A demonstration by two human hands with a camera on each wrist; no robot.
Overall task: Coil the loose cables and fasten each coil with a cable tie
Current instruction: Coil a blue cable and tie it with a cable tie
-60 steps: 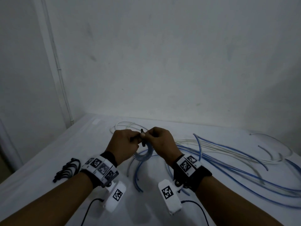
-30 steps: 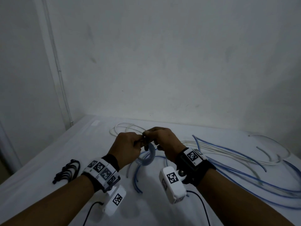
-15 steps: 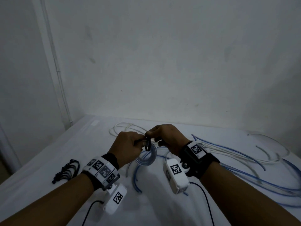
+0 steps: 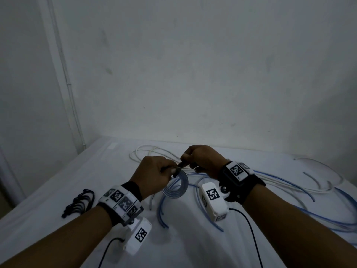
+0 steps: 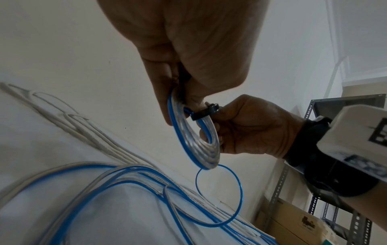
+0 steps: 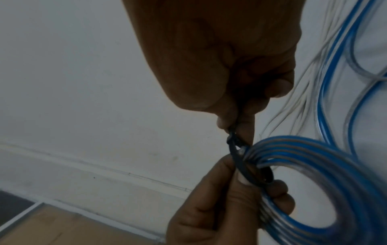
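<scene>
The left hand [image 4: 154,176] held a small coil of blue and clear cable [image 4: 176,187] above the white counter [image 4: 48,190], its fingers [image 5: 161,92] curled round the top of the coil. The right hand [image 4: 202,160] pinched the black cable tie [image 5: 204,113] looped round the coil, fingers narrow on its tail. Loose blue and white cables [image 4: 289,190] lay to the right, a bunch of spare black ties [image 4: 79,203] near left.
</scene>
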